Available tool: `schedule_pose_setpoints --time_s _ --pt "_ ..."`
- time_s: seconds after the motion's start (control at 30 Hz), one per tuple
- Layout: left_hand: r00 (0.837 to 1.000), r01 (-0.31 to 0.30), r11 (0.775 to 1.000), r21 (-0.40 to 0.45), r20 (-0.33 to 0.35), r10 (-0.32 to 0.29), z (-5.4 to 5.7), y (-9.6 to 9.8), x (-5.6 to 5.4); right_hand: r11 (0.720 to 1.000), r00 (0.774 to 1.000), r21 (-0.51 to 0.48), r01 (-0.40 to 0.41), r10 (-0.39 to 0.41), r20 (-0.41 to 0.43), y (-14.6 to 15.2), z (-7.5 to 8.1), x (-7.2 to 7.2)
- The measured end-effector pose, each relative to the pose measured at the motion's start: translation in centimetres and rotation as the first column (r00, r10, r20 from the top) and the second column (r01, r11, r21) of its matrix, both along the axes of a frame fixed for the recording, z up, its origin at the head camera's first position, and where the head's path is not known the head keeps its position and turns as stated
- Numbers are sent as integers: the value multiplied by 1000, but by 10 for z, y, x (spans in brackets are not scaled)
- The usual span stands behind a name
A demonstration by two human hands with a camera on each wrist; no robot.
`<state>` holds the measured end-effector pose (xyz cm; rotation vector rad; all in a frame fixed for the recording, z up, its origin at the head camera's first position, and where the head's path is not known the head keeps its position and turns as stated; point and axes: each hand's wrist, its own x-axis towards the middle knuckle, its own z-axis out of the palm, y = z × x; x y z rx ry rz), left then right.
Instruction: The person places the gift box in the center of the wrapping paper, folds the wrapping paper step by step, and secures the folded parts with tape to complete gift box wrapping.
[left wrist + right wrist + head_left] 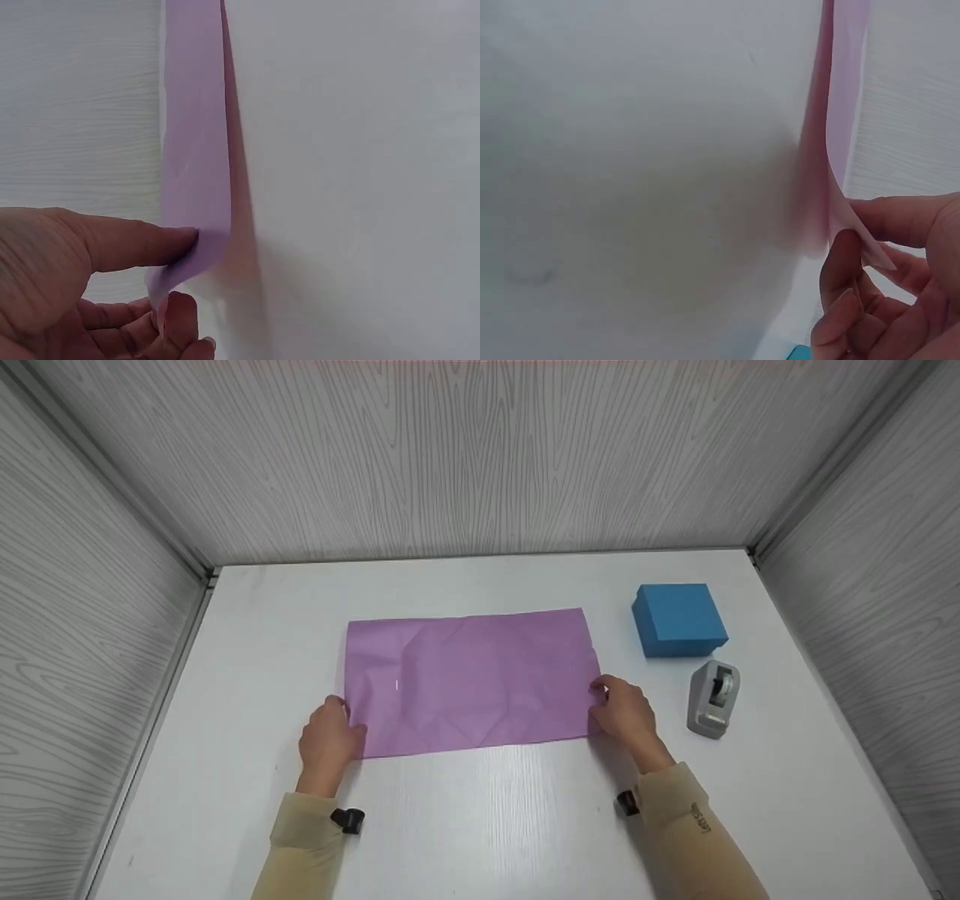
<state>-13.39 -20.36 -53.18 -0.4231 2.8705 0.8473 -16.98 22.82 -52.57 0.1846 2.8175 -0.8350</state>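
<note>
A creased sheet of purple paper (pixel 472 682) spans the space between both hands on the white table. My left hand (pixel 328 741) pinches its near left corner, the thumb (pixel 169 244) on top and the fingers curled beneath. At the opposite end, my right hand (pixel 626 716) pinches the near right edge. In the right wrist view, that paper edge (pixel 847 214) bends up between thumb and fingers. Along its near side the paper stands slightly off the table, casting a shadow.
To the right of the paper sits a blue box (pixel 681 619) with its lid on. Just in front of it stands a grey tape dispenser (pixel 712 701). Grey wood-grain panels (pixel 480 457) enclose the white table (pixel 480 825) at the back and both sides.
</note>
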Motion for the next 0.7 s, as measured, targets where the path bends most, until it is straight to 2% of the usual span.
schedule_pose_setpoints --time_s 0.17,0.33,0.5,0.7 --pt "1000 13 999 36 -24 -13 3 4 8 999 999 4 -40 40 3 10 1 14" --pt "995 92 996 17 -32 -91 1 8 18 997 996 11 -80 79 50 22 -1 27" --pt "984 172 985 -19 -36 -172 0 13 28 995 988 7 -102 100 115 32 -1 39" --pt "978 208 977 -35 -13 -209 0 19 37 992 987 11 -123 121 110 41 -1 54"
